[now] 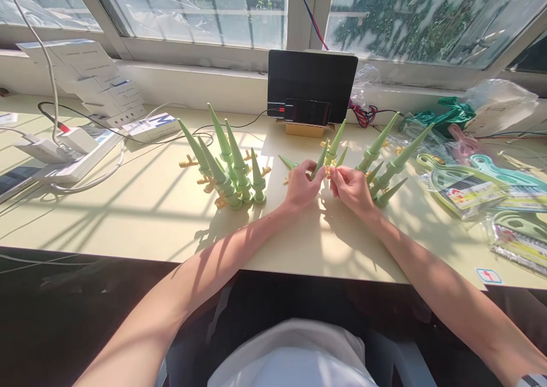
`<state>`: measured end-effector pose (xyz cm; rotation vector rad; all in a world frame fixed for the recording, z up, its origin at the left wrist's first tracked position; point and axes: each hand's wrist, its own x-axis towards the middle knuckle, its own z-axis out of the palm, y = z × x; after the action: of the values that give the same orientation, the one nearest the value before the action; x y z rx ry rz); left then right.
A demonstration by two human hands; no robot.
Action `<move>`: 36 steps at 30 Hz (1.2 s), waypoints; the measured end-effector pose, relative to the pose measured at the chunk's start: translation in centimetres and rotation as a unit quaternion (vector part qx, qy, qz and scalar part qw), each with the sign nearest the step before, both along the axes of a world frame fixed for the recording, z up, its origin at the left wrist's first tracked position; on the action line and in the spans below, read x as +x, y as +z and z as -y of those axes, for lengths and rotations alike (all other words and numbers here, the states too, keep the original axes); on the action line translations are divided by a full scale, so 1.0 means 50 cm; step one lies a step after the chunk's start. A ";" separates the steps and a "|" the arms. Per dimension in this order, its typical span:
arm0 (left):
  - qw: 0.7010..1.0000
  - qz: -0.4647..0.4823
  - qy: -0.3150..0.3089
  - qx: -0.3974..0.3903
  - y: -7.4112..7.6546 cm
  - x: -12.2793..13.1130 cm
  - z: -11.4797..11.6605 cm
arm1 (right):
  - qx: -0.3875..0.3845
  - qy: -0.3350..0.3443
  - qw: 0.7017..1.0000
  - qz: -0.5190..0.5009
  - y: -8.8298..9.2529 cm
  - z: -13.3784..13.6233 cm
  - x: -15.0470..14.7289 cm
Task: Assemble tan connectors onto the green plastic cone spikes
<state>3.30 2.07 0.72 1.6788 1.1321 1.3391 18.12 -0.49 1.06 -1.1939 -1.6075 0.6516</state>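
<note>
My left hand (302,185) is closed round a slim green spike (320,159), its pointed end tilted up above the fingers. Fingertips of my right hand (351,188) pinch a small yellow piece (328,170) against the lower part of that spike. How the two parts meet is mostly hidden by the fingers. Behind the hands stands another green spike (335,141), and one more green spike (289,162) lies beside my left hand. A cluster of upright green jointed spikes (240,176) with yellow branch-like bits stands on the left. Further green spikes (390,169) stand by my right wrist.
A black tablet (311,79) and a phone (306,111) lean on a stand at the back of the table (141,221). White boxes (96,82) and a power strip (79,156) with cables occupy the left. Bagged green items (464,187) and crumpled plastic (498,105) lie right.
</note>
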 end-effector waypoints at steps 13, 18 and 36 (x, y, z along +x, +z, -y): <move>1.000 0.011 0.019 -0.022 0.000 -0.005 -0.003 | 0.008 0.015 0.999 -0.050 -0.013 -0.009 -0.001; 1.000 0.014 0.010 -0.026 -0.005 -0.003 0.003 | -0.010 0.003 0.999 -0.043 -0.010 -0.007 -0.004; 0.995 0.043 -0.016 -0.090 -0.009 0.002 0.008 | -0.015 -0.013 1.000 0.005 -0.012 -0.012 0.003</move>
<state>3.41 1.65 0.26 1.4907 1.1350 1.2382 18.25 0.10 0.44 -1.2400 -1.5929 0.6560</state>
